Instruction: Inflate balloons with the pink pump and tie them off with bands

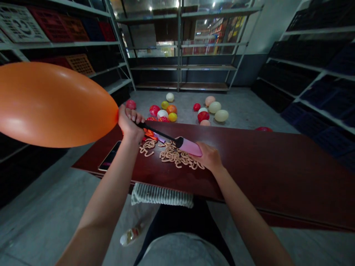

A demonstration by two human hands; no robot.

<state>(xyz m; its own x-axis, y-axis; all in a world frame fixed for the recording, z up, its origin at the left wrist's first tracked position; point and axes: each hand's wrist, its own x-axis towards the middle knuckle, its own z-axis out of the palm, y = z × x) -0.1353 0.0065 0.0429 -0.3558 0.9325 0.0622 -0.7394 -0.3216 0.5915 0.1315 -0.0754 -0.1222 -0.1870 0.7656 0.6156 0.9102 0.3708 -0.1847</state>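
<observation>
A large orange balloon [52, 104], plump and taut, extends sideways from the end of the black nozzle [158, 131] of a pink hand pump [189, 146], slanting above the dark red tabletop [263, 166].

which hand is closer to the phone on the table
Left. The left hand, gripping the orange balloon, sits just beyond and right of the smartphone; the right hand is much farther right, on the pink pump.

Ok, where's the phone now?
In the head view, the phone lies on the dark red table near its front edge, just left of the person's left forearm.
</observation>
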